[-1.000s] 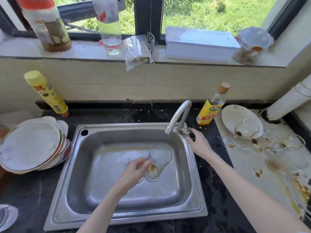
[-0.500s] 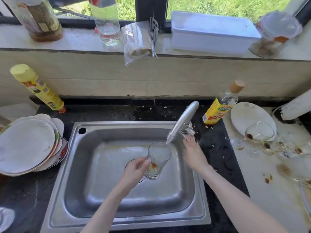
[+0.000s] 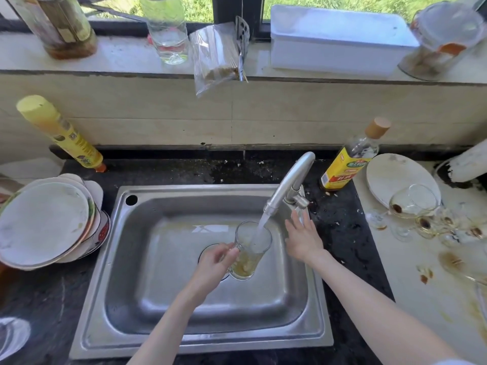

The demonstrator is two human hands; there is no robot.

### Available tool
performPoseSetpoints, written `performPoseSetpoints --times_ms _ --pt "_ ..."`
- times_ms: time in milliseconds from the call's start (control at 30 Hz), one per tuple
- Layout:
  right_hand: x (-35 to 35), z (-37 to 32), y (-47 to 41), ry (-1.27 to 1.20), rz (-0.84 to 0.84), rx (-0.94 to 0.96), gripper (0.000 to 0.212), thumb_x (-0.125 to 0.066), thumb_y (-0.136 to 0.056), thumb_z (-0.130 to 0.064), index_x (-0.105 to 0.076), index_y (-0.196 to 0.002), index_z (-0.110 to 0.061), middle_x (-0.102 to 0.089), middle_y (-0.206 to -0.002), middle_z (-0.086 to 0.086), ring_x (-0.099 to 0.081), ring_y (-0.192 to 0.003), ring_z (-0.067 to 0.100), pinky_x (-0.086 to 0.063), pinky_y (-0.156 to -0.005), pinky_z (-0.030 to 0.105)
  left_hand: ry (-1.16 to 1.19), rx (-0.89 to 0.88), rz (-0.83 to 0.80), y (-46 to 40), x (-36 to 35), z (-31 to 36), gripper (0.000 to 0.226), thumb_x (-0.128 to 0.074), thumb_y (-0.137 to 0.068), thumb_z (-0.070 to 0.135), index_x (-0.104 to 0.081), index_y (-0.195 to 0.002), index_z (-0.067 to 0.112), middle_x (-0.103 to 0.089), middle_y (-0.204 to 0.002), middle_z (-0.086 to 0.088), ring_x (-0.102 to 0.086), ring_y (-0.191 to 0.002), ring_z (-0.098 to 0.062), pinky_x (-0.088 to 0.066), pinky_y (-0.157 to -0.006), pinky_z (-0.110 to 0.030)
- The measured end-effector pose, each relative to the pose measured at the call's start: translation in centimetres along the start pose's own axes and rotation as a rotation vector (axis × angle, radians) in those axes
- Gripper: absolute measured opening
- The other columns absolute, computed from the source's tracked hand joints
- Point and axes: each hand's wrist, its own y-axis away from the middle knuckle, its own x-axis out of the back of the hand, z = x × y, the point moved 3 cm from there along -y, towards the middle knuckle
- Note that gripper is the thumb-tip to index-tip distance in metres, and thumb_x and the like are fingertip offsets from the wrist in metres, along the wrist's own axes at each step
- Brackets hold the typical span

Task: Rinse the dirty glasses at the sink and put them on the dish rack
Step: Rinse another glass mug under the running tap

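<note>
One glass (image 3: 250, 250) is sitting under the faucet (image 3: 288, 184), over the sink (image 3: 168, 259) drain, water streaming into it and yellowish liquid pooling at the bottom. The left hand (image 3: 214, 263) is gripping its left side, grip wrapped around it. The right hand (image 3: 303, 237) is hovering just right of the faucet, fingers spread wide. Several dirty glasses (image 3: 413, 201) are crowding the surface (image 3: 411, 293) right of the sink; can't count them exactly.

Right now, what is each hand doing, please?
Left hand: holds the glass under the water.
Right hand: open, fingers straight, holding nothing.
</note>
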Motion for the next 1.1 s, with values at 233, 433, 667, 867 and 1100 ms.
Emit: performPoseSetpoints --times_ms 233,433,667,867,1100 --pt "-0.3 -3.2 3.9 -1.268 -0.222 -0.009 0.050 -0.024 -0.101 -0.041 -0.050 -0.133 -0.014 -0.053 -0.133 0.002 -0.039 -0.129 0.014 -0.024 -0.109 0.030 -0.023 -0.041 -0.031 0.1 -0.3 0.2 0.033 -0.051 -0.094 0.021 -0.057 -0.093 -0.011 -0.062 -0.096 0.005 -0.054 -0.091 0.000 -0.039 -0.069 -0.004" --pt "-1.0 -4.3 5.5 -1.460 -0.326 0.086 0.067 -0.023 -0.077 -0.073 -0.043 -0.130 -0.037 -0.048 -0.139 -0.005 -0.036 -0.131 0.008 -0.015 -0.115 0.033 -0.047 0.007 -0.014 -0.4 0.0 0.0 0.028 -0.048 -0.095 0.029 -0.057 -0.086 0.003 -0.062 -0.085 -0.004 -0.060 -0.084 -0.014 -0.039 -0.062 -0.020" --pt "-0.7 -5.2 6.2 -1.311 -0.385 0.053 0.046 -0.041 -0.094 -0.048 -0.043 -0.130 -0.020 -0.057 -0.121 -0.004 -0.056 -0.105 0.008 -0.044 -0.089 0.020 0.001 0.237 -0.018 -1.3 -0.4 -0.1 0.033 -0.044 -0.096 0.038 -0.058 -0.094 0.008 -0.070 -0.091 -0.015 -0.068 -0.062 -0.026 -0.053 -0.057 -0.034" --pt "-1.5 -5.3 5.9 -1.235 -0.545 -0.135 0.087 -0.048 -0.072 -0.078 -0.050 -0.133 -0.016 -0.059 -0.127 0.002 -0.060 -0.103 0.014 -0.045 -0.084 0.022 0.015 0.478 -0.167 -1.4 -1.0 0.1 0.043 -0.036 -0.099 0.037 -0.059 -0.102 0.001 -0.070 -0.072 -0.016 -0.067 -0.056 -0.025 -0.057 -0.055 -0.031" --pt "-1.4 -4.7 5.4 -1.162 -0.580 -0.227 0.071 -0.045 -0.083 -0.068 -0.055 -0.122 -0.009 -0.059 -0.102 0.000 -0.054 -0.080 0.006 -0.039 -0.059 0.021 0.095 0.554 -0.182 -1.5 -1.4 -0.6 0.025 -0.035 -0.101 0.027 -0.044 -0.087 0.007 -0.054 -0.040 0.002 -0.064 -0.043 -0.018 -0.053 -0.045 -0.023"
